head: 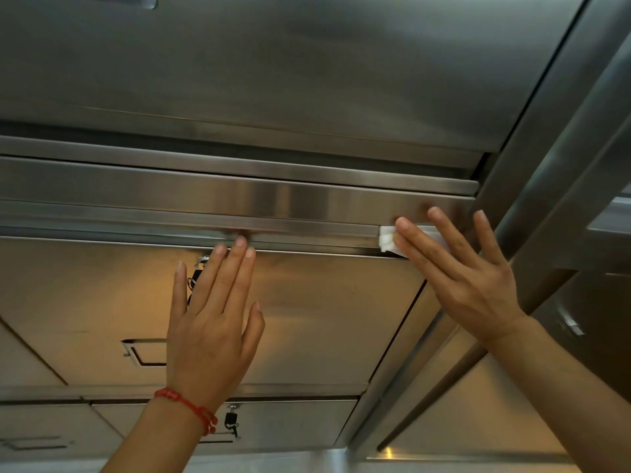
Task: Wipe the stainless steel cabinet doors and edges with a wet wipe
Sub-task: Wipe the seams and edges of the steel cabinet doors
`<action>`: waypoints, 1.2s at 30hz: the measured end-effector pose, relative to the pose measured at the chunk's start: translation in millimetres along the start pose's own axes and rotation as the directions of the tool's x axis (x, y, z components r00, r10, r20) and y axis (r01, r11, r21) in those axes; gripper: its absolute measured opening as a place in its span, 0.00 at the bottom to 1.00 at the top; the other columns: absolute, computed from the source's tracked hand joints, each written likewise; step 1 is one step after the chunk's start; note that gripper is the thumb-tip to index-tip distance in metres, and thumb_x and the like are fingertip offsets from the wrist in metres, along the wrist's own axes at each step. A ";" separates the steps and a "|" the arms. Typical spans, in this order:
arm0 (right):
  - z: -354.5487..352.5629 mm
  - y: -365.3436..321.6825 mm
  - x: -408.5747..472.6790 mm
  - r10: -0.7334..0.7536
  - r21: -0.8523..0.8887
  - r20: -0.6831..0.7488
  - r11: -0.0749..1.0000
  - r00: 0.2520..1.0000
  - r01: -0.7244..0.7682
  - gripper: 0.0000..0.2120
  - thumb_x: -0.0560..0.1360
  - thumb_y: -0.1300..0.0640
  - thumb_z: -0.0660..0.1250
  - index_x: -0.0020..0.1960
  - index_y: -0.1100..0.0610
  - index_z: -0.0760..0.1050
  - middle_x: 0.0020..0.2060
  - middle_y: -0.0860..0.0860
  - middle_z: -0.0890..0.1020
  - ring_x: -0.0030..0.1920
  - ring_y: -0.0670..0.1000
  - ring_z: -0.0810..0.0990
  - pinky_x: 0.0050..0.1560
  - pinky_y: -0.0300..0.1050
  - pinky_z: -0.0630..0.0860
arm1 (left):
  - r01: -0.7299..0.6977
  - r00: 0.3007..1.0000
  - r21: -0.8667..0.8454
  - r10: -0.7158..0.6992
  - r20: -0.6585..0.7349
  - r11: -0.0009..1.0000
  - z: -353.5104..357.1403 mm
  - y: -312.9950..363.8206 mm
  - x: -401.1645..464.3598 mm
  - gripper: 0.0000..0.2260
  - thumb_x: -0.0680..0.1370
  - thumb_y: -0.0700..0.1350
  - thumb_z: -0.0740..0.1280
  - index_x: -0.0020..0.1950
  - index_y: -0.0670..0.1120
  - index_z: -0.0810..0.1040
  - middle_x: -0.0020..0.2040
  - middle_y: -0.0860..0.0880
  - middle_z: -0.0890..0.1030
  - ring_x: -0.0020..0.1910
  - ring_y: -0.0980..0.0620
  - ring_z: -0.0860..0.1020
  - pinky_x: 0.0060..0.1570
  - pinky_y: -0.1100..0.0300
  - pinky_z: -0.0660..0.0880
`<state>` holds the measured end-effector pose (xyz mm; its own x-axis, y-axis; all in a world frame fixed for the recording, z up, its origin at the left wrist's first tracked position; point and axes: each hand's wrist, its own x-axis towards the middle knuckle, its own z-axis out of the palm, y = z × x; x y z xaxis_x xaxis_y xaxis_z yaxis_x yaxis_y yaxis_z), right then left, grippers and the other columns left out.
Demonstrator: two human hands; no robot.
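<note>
My right hand (457, 268) lies flat, fingers (418, 238) straight and spread, pressing the white wet wipe (387, 238) onto the horizontal steel edge (205, 213) above the cabinet door (324, 302). The wipe sits under the fingertips, folded, poking out at their 9 o'clock. My left hand (213, 322), well apart at 9 o'clock from the wipe, rests open on the door, fingertips touching the edge, holding nothing. Red cord bracelet (191, 406) on that wrist. A small padlock (230, 419) hangs on the lower door.
</note>
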<state>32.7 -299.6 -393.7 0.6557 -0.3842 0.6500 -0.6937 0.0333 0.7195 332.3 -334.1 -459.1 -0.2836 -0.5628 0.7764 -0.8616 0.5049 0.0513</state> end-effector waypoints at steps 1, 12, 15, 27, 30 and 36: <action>-0.2 -0.4 -1.5 0.004 -0.003 0.009 1.000 1.000 -0.004 0.20 0.80 0.69 0.55 0.71 0.58 0.65 0.68 0.52 0.68 0.75 0.57 0.52 0.72 0.59 0.49 | 0.001 1.000 -0.001 -0.001 0.002 1.000 -0.2 -0.1 0.3 0.24 0.76 0.46 0.55 0.72 0.40 0.63 0.71 0.43 0.65 0.71 0.46 0.61 0.70 0.43 0.52; 2.6 -16.0 20.6 -0.013 0.052 -0.042 0.999 0.999 0.016 0.18 0.81 0.66 0.56 0.69 0.57 0.68 0.67 0.51 0.70 0.70 0.56 0.61 0.72 0.58 0.51 | 0.004 0.999 -0.006 -0.003 0.034 1.000 -5.0 0.1 1.3 0.24 0.76 0.46 0.55 0.71 0.39 0.65 0.71 0.42 0.66 0.70 0.46 0.62 0.69 0.42 0.53; 1.6 -21.1 28.8 -0.013 0.066 -0.051 0.998 0.999 0.017 0.18 0.81 0.66 0.55 0.68 0.57 0.70 0.66 0.51 0.70 0.68 0.56 0.65 0.72 0.58 0.50 | -0.013 0.999 -0.005 0.013 0.048 1.000 -6.7 -1.6 1.5 0.24 0.77 0.47 0.55 0.71 0.39 0.64 0.71 0.43 0.65 0.71 0.46 0.61 0.69 0.41 0.54; 3.7 -52.4 61.5 -0.021 0.112 -0.064 0.993 0.998 0.028 0.18 0.80 0.65 0.56 0.69 0.58 0.68 0.68 0.52 0.68 0.69 0.56 0.64 0.71 0.58 0.52 | 0.031 0.997 -0.020 -0.030 0.070 0.999 -18.1 -30.5 -2.6 0.25 0.77 0.47 0.54 0.71 0.39 0.61 0.71 0.41 0.65 0.71 0.46 0.61 0.68 0.41 0.55; 4.2 -60.5 68.9 -0.021 0.123 -0.060 0.992 0.998 0.028 0.19 0.79 0.66 0.57 0.69 0.59 0.68 0.68 0.52 0.67 0.69 0.56 0.64 0.72 0.59 0.51 | 0.040 0.997 -0.033 -0.038 0.069 0.999 -19.3 -37.6 -4.3 0.25 0.76 0.47 0.55 0.71 0.38 0.62 0.71 0.41 0.65 0.71 0.46 0.60 0.69 0.41 0.55; 4.0 -76.2 88.1 -0.024 0.137 -0.065 0.990 0.998 0.033 0.18 0.79 0.66 0.56 0.68 0.58 0.70 0.67 0.51 0.69 0.68 0.56 0.64 0.72 0.58 0.49 | 0.038 0.997 -0.015 -0.037 0.074 0.999 -22.0 -53.0 -6.0 0.24 0.77 0.47 0.55 0.71 0.38 0.64 0.71 0.42 0.64 0.71 0.47 0.60 0.68 0.40 0.55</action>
<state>142.2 -339.7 -392.2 0.6901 -0.3243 0.6470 -0.7062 -0.1061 0.7000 389.0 -343.1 -452.7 -0.2816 -0.6280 0.7255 -0.8657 0.4924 0.0902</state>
